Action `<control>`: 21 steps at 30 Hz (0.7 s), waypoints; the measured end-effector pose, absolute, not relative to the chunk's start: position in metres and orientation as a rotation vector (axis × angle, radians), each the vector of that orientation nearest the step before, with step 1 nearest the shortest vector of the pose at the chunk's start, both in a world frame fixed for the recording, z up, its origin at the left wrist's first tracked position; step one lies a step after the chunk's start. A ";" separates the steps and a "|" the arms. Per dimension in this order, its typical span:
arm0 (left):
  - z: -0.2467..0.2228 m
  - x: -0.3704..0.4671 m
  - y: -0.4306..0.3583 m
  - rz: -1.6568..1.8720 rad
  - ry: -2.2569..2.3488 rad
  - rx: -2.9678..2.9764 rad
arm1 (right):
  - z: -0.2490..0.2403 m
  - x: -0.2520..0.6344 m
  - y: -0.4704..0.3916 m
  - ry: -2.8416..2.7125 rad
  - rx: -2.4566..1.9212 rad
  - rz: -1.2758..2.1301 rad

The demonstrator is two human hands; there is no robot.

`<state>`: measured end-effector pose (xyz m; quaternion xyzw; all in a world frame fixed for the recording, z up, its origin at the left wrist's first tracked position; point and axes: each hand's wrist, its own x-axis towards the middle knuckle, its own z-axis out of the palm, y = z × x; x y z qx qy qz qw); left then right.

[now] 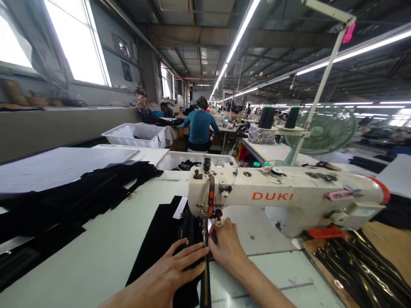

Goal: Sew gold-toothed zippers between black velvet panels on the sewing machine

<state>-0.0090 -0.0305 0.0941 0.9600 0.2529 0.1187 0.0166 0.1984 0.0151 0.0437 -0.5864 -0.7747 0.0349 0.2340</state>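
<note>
The left hand lay flat, its fingers slightly spread, on the black fabric and reached toward the zipper strip; the strip — dark, with a gold-coloured line along it — ran lengthwise from the near edge of the view up to the needle area of the white sewing machine. The right hand was on the other side of the strip, its fingers curled and drawn together close to the presser area; whether it pinched the strip could not be told. The black fabric lay on the pale table, mostly left of the strip, with a white slip on its upper part; more black pieces were heaped farther left. At the right, black-and-gold strips lay on a brown board; behind the machine stood two dark thread cones and a green fan; farther off, a person in a blue top sat facing away, near a white bin.
</note>
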 end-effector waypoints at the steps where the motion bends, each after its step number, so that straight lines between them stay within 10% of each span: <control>1: 0.095 -0.009 -0.030 0.339 0.765 2.973 | 0.045 0.196 0.016 -2.108 -1.645 0.092; 21: 0.090 -0.014 -0.018 0.300 0.657 2.567 | 0.054 0.195 0.033 -2.183 -1.863 0.110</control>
